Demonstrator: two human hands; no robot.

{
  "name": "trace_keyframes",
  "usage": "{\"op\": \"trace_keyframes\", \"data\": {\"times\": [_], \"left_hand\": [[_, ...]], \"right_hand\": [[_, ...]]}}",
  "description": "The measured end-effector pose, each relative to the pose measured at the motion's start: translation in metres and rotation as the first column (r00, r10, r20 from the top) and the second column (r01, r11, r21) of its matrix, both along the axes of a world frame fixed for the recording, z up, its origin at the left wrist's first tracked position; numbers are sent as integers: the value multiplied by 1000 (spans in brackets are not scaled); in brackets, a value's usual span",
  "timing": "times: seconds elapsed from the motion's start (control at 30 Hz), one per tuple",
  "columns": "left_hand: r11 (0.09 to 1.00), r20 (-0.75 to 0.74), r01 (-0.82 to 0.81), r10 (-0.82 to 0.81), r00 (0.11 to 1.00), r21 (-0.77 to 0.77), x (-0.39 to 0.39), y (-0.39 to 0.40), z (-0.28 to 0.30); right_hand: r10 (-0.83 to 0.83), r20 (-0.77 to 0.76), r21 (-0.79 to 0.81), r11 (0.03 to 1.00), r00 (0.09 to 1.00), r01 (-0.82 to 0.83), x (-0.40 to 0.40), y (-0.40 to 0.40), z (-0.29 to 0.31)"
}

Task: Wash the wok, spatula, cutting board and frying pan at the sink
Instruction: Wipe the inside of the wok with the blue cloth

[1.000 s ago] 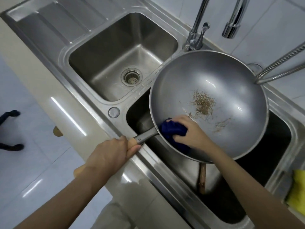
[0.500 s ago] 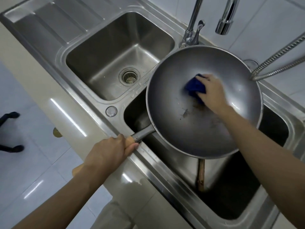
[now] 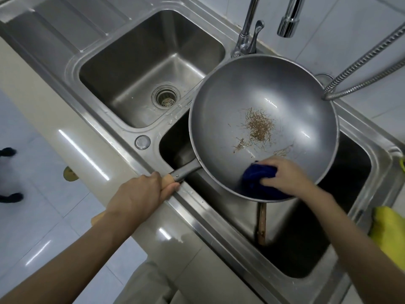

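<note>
A person stands at a steel double sink [image 3: 72, 69], seen from above. The left hand [image 3: 140, 194] has its grip wrapped around the handle [image 3: 175, 175] of a grey wok [image 3: 263, 88], holding the wok tilted over the right basin [image 3: 359, 172]. The handle crosses the basin's near edge. The right hand [image 3: 285, 176] presses a dark blue cloth [image 3: 258, 181] against the wok's inner wall near its lower rim, fingers curled over the cloth. Brown scraps [image 3: 259, 126] (fine, straw-like bits) cling to the middle of the wok's inside, apart from the cloth.

Below the wok, down in the right basin, a wooden stick [image 3: 262, 224] pokes out; what it belongs to is hidden. The left basin shows a round drain [image 3: 166, 99]. A tap [image 3: 247, 34] rises behind the wok, with a spout [image 3: 287, 25] above and a metal hose [image 3: 363, 71] curving in from the right. Something yellow [image 3: 390, 233] lies at the sink's right edge. The tabletop [image 3: 54, 132] runs pale and glossy along the sink's near side.
</note>
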State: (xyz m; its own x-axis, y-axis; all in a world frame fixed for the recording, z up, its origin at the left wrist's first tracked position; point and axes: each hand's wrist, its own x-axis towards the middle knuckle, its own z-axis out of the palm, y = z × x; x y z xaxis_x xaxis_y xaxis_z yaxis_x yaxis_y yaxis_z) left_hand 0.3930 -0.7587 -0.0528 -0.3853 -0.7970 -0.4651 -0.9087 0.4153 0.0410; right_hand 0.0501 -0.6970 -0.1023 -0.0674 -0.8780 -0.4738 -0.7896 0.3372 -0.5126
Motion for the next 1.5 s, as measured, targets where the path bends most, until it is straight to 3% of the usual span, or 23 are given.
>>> {"op": "trace_keyframes", "data": {"times": [0.1,0.17,0.27,0.33,0.43,0.57,0.73,0.87,0.93,1.03,1.1,1.17,1.27,1.37,1.5], "left_hand": [[1000,11,-5,5,1000,7,-1,0,0],[1000,2,-12,12,1000,16,0,-1,1],[1000,-7,-14,14,1000,19,1,-1,0],[1000,-9,-12,13,1000,16,2,0,-1],[1000,-3,14,-14,1000,-8,1,0,-3],[1000,-28,-6,6,1000,0,1,-1,-6],[1000,-49,-12,11,999,-7,4,0,-6],[999,-58,-24,26,998,39,4,-3,-5],[1000,-47,-5,6,999,25,4,-2,-6],[1000,-44,15,-14,999,5,4,-1,-5],[1000,-48,20,-19,999,13,3,-1,-3],[1000,-53,16,-15,998,15,3,-1,-3],[1000,-60,6,-6,998,7,3,0,-5],[1000,-78,-11,10,997,-7,3,0,-5],[1000,-108,-14,12,994,-23,4,1,-5]], "right_hand": [[54,-242,1,998,969,-55,-53,-19,9],[94,-461,-38,991,882,-125,-76,-38,11],[1,-688,-223,952,725,-212,-93,-63,-1],[-107,-717,-349,910,689,-222,-91,-84,-7],[-285,-569,-508,860,772,-57,-64,-125,-11],[-355,-19,-628,732,935,265,13,-163,-27],[-208,369,-368,863,906,348,112,-126,-24],[-103,543,-196,950,834,244,106,-41,-11],[-57,478,-116,985,876,127,78,-9,-3],[76,174,-25,997,982,-72,31,6,-1],[108,-37,-6,994,993,-109,1,3,-9],[45,-283,-64,996,958,-65,-21,-4,-17],[-121,-565,-218,976,816,-6,-30,-14,-25],[-180,-570,-223,973,802,59,-11,-21,-28],[-46,-238,-136,991,970,14,29,-10,-22]]}}
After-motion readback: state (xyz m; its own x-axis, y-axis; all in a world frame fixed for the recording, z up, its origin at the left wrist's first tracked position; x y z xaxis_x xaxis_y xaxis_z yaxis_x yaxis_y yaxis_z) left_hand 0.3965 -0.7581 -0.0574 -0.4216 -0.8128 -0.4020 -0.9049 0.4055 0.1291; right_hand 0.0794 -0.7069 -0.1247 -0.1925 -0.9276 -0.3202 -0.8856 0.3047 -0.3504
